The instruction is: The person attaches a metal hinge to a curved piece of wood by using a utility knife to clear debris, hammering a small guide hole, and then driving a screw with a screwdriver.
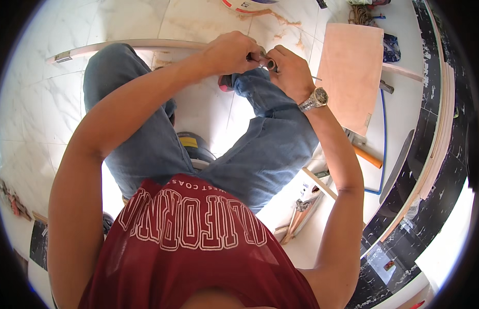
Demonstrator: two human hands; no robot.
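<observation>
Both hands meet above my right knee, close to the far edge of the floor in view. My left hand [234, 51] is closed, its fingertips pinching one end of a small metal cylindrical part [271, 65] with a round, dark opening. On the other side, my right hand [292, 73] is closed around the same part, thumb beside the opening. A thin rod [316, 78] sticks out past the right hand's outer side; whether it joins the metal part is hidden by the fingers. The right wrist wears a metal watch [315, 98].
A long wooden strip [131, 44] lies beyond my left knee. To the right are a plywood panel [352, 72], a hammer [386, 86], an orange tube [367, 156] and a blue cord [383, 139]. A white bucket [249, 5] stands at the far edge.
</observation>
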